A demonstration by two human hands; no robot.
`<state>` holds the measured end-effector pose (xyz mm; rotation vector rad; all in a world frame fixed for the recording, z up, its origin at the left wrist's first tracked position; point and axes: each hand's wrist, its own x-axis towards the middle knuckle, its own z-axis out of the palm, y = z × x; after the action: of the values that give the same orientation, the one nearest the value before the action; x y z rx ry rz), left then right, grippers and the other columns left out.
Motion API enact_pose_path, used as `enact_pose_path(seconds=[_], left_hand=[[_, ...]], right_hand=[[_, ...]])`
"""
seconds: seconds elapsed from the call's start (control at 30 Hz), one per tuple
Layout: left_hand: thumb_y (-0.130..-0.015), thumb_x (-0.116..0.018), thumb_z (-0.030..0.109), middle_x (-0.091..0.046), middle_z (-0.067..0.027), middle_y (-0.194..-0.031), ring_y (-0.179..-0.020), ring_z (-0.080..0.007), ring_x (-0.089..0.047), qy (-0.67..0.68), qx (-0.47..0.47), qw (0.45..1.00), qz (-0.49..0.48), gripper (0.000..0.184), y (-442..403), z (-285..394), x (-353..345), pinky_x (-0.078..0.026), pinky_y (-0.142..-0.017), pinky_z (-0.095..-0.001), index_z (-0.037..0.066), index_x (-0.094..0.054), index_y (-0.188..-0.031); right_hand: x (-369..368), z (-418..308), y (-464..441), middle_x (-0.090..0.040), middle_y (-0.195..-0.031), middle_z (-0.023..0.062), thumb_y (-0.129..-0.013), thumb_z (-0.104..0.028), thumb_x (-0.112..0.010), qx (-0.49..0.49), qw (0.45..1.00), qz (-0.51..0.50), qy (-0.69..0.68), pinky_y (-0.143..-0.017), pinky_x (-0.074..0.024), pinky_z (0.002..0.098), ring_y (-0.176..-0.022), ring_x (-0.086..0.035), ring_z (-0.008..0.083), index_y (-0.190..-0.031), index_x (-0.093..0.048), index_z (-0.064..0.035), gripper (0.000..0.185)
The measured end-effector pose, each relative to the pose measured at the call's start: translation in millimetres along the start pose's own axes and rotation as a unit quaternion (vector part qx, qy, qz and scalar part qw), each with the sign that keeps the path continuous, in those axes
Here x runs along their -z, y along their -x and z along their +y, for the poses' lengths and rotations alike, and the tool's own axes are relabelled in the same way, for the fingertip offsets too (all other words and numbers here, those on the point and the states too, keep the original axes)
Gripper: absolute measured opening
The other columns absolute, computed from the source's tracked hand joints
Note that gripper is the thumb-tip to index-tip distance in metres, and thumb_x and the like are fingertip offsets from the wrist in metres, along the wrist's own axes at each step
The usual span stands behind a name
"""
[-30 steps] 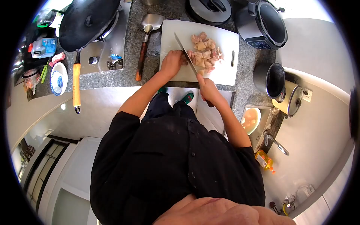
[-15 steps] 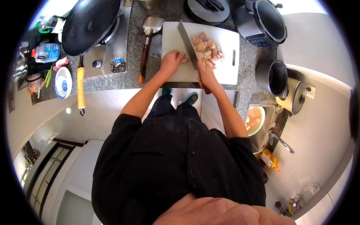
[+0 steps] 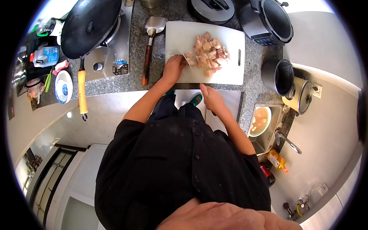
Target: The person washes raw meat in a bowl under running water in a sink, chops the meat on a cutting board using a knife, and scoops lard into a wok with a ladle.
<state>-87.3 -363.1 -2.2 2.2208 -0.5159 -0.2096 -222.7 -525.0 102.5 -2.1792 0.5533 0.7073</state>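
Note:
On a white cutting board (image 3: pixel 230 78) lies a heap of chopped pale raw meat (image 3: pixel 209 51), probably chicken. My left hand (image 3: pixel 174 69) rests on the board's left side, fingers curled against a small meat piece (image 3: pixel 189 58) at the heap's left edge. Its fingertips are partly hidden. My right hand (image 3: pixel 212 100) is just off the board's front edge, closed around the dark handle of a kitchen knife (image 3: pixel 214 113), thumb toward the board. The blade can hardly be made out from this angle.
Left of the board lie a spatula (image 3: pixel 148 53) and a wok (image 3: pixel 90 27) on the stove. A pot lid (image 3: pixel 212 11), pressure cooker (image 3: pixel 264 23) and dark pot (image 3: pixel 278 78) stand behind and right. A sink (image 3: pixel 264 143) holds a bowl (image 3: pixel 260 122) of cloudy liquid.
My right hand has drawn back toward my body and off the board with the knife, whose broad blade no longer shows over the meat. My left hand has shifted slightly toward me.

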Motion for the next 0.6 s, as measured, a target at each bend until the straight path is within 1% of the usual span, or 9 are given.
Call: enact_pose_path(seconds=[0.07, 0.13, 0.27, 0.33, 0.37, 0.4, 0.43, 0.53, 0.6], left_hand=[[-0.077, -0.067, 0.011, -0.060, -0.0185, -0.088, -0.086, -0.0394, -0.058, -0.008, -0.027, 0.999, 0.016, 0.020, -2, -3, -2, -0.047, -0.075, -0.0461, 0.000, -0.058, -0.092], [-0.077, -0.066, 0.011, -0.060, -0.0188, -0.088, -0.086, -0.0400, -0.058, -0.006, -0.027, 1.000, 0.001, 0.021, -5, -6, 1, -0.047, -0.075, -0.0464, 0.000, -0.059, -0.094], [-0.074, -0.066, 0.007, -0.062, -0.0202, -0.087, -0.088, -0.0395, -0.058, 0.009, -0.004, 1.000, -0.020, 0.019, -7, 11, 16, -0.047, -0.077, -0.0483, 0.000, -0.060, -0.091], [-0.074, -0.066, 0.008, -0.062, -0.0202, -0.088, -0.089, -0.0387, -0.059, 0.023, 0.006, 0.999, -0.029, 0.020, -6, -1, 7, -0.047, -0.078, -0.0475, 0.000, -0.060, -0.091], [-0.074, -0.067, 0.009, -0.063, -0.0202, -0.089, -0.090, -0.0378, -0.059, 0.039, 0.027, 0.998, -0.036, 0.020, -9, -6, 0, -0.047, -0.078, -0.0467, 0.000, -0.061, -0.091], [-0.074, -0.067, 0.009, -0.063, -0.0202, -0.089, -0.090, -0.0378, -0.059, 0.037, 0.013, 0.999, -0.037, 0.020, -14, -5, -4, -0.047, -0.078, -0.0467, 0.000, -0.061, -0.091], [-0.074, -0.067, 0.010, -0.063, -0.0201, -0.090, -0.091, -0.0374, -0.060, 0.056, 0.042, 0.997, -0.036, 0.021, -18, -3, -7, -0.047, -0.078, -0.0463, 0.000, -0.061, -0.091], [-0.074, -0.069, 0.012, -0.063, -0.0194, -0.086, -0.088, -0.0365, -0.060, 0.094, 0.086, 0.991, -0.041, 0.023, -23, -6, -29, -0.048, -0.079, -0.0451, -0.002, -0.060, -0.090], [-0.075, -0.070, 0.013, -0.061, -0.0182, -0.081, -0.085, -0.0360, -0.059, 0.041, -0.035, 0.996, 0.073, 0.023, -28, -13, -39, -0.047, -0.079, -0.0445, -0.001, -0.061, -0.090]], right_hand=[[-7, -2, -17, -0.059, -0.083, 0.0324, -0.098, -0.051, -0.032, -0.021, 0.999, -0.013, -0.026, -0.075, -0.0430, 0.0514, -0.085, -0.057, 0.0475, -0.079, -0.059, 0.0079, 0.067], [-13, -7, -41, -0.051, -0.052, 0.0185, -0.098, -0.051, -0.032, 0.016, 0.999, -0.021, -0.030, -0.052, -0.0454, 0.0423, -0.044, -0.054, 0.0291, -0.077, -0.056, 0.0067, 0.066], [-28, -23, -77, -0.046, -0.050, 0.0170, -0.097, -0.049, -0.036, 0.015, 0.993, -0.005, -0.120, -0.049, -0.0443, 0.0416, -0.042, -0.052, 0.0294, -0.083, -0.054, 0.0084, 0.062], [-50, 15, -110, -0.044, -0.048, 0.0111, -0.096, -0.047, -0.043, 0.202, 0.974, 0.097, 0.018, -0.044, -0.0417, 0.0367, -0.039, -0.049, 0.0235, -0.087, -0.054, 0.0066, 0.056], [-37, 8, -98, -0.044, -0.048, 0.0111, -0.096, -0.047, -0.043, 0.202, 0.973, 0.111, 0.015, -0.044, -0.0417, 0.0367, -0.039, -0.049, 0.0235, -0.087, -0.054, 0.0066, 0.056], [-16, -6, -75, -0.044, -0.049, 0.0081, -0.096, -0.046, -0.045, 0.102, 0.984, 0.033, -0.140, -0.042, -0.0398, 0.0346, -0.039, -0.048, 0.0204, -0.087, -0.054, 0.0040, 0.051], [-2, -12, -56, -0.044, -0.049, 0.0051, -0.095, -0.044, -0.047, 0.004, 0.956, -0.052, -0.289, -0.040, -0.0379, 0.0324, -0.038, -0.046, 0.0174, -0.088, -0.055, 0.0014, 0.047], [22, 17, -11, -0.045, -0.052, 0.0017, -0.094, -0.043, -0.051, 0.010, 0.958, 0.022, -0.284, -0.037, -0.0353, 0.0285, -0.038, -0.042, 0.0116, -0.080, -0.053, -0.0044, 0.041], [33, 52, 10, -0.045, -0.054, 0.0011, -0.087, -0.028, -0.064, -0.021, 0.946, 0.143, -0.291, -0.038, -0.0356, 0.0278, -0.043, -0.043, 0.0096, -0.075, -0.054, -0.0049, 0.027]])
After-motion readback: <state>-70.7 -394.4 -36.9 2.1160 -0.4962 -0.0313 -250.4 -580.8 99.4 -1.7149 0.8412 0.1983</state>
